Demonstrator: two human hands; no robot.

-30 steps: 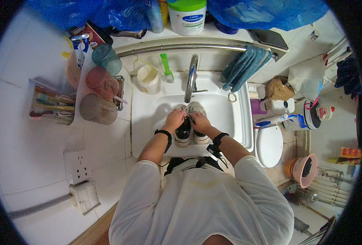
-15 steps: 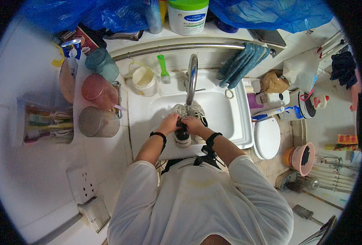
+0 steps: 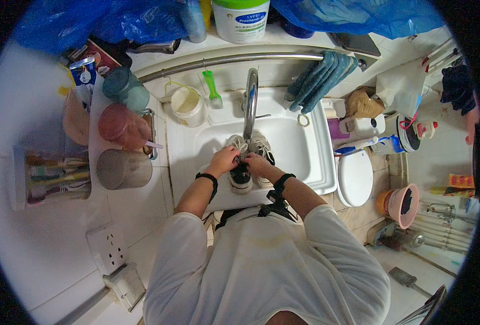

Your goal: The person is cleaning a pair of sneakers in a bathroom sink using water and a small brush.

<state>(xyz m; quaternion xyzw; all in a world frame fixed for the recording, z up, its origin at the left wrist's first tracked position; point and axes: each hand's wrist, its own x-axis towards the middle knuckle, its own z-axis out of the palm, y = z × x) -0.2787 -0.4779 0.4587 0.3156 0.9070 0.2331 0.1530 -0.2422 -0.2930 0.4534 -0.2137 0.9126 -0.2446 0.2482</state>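
Note:
A pair of black-and-white sneakers stands side by side in the white sink, toes beneath the faucet. My left hand [image 3: 224, 161] is closed at the left side of the left sneaker [image 3: 241, 183], near its laces and opening. From the other side my right hand [image 3: 258, 164] meets it with fingers bent and pinched at the same opening. Whether they grip a lace or the tongue is too small to make out. Partly behind my right hand is the right sneaker [image 3: 260, 143], its pale laces showing. Above the toes arches the chrome faucet [image 3: 251, 103].
The sink [image 3: 305, 157] has a white bucket [image 3: 188, 106] and a green-handled brush [image 3: 211, 90] at its back left. A blue-green towel [image 3: 322, 81] hangs from the rail [image 3: 229, 58]. Cups, including a red one [image 3: 122, 127], line the left side. A toilet [image 3: 354, 177] stands right.
My fingers have shifted slightly at the left sneaker's opening, my right hand's now more tightly bent. The view has moved a little; the sneakers stay in place.

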